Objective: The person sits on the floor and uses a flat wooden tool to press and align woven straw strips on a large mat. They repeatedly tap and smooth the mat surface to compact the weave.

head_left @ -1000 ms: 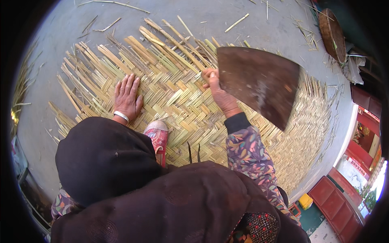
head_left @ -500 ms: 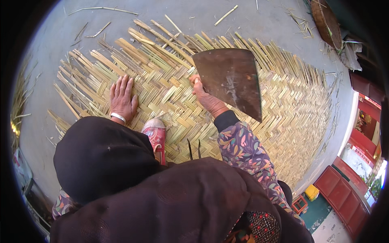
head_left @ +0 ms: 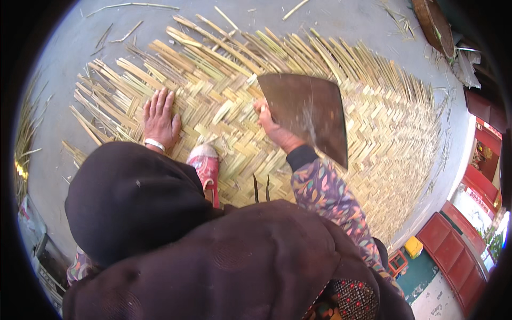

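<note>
A woven mat (head_left: 384,154) of flat, straw-coloured strips in a zigzag pattern lies under both hands, with loose strip ends (head_left: 224,50) sticking out along its far edge. My left hand (head_left: 161,120) rests flat on it near the left side, fingers stretched out and a pale bracelet at the wrist. Closed fingers of my right hand (head_left: 271,125) grip a broad, dark metal blade (head_left: 306,109), flared and somewhat cleaver-like, over the middle of the mat. Its handle is mostly hidden by the hand. Between the hands a pink shoe (head_left: 206,162) presses on the weave.
Two thin dark prongs (head_left: 256,188) show beside the dark garment. Stray strips (head_left: 130,5) litter the grey floor, and a bundle of stalks (head_left: 25,144) lies at far left. A round brown basket-like object (head_left: 434,26) is at far right, with red panelled furniture (head_left: 448,256) below.
The blade and my right hand have come slightly nearer and to the right over the mat. My left hand stays flat in the same place. The whole view has shifted a little.
</note>
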`<state>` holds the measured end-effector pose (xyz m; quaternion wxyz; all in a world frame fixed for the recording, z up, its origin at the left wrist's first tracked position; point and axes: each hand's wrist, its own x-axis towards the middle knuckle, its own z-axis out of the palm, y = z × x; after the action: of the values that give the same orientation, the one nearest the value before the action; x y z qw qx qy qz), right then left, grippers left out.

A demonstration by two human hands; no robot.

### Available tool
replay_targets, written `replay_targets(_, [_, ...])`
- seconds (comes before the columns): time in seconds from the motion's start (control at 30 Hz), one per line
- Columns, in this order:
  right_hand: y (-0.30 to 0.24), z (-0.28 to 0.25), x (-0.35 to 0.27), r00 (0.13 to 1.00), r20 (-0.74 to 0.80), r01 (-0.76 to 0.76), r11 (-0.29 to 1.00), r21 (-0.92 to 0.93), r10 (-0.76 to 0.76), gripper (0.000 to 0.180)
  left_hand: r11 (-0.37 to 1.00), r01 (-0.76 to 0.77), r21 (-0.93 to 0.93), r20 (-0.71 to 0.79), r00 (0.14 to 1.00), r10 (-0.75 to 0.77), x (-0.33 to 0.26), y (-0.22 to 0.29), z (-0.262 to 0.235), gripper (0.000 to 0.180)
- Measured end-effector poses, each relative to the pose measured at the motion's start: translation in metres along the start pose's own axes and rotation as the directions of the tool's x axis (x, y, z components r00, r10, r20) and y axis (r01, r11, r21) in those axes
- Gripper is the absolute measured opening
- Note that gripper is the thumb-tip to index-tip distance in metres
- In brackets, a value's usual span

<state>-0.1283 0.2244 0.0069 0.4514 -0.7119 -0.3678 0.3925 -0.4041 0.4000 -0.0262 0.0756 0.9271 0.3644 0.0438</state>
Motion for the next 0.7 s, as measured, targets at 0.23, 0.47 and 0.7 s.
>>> replay_targets(0.23, [-0.071,-0.045,-0.015,0.997,0.062,0.026,0.962,0.272,-0.045,0.021,1.000,-0.014,0.020,0.016,1.000,0.014,-0.003,-0.003,0.001,0.065])
replay_targets(0.47, [-0.006,0.009,-0.038,0.998,0.047,0.043,0.999,-0.033,-0.042,0.018,0.999,-0.040,0.032,0.016,0.999,0.039,-0.001,-0.002,0.001,0.063])
replay_targets(0.7, [-0.029,-0.005,-0.036,0.994,0.051,0.094,0.993,0.075,-0.098,0.021,0.999,-0.022,0.034,-0.009,1.000,0.022,-0.003,-0.001,0.000,0.062])
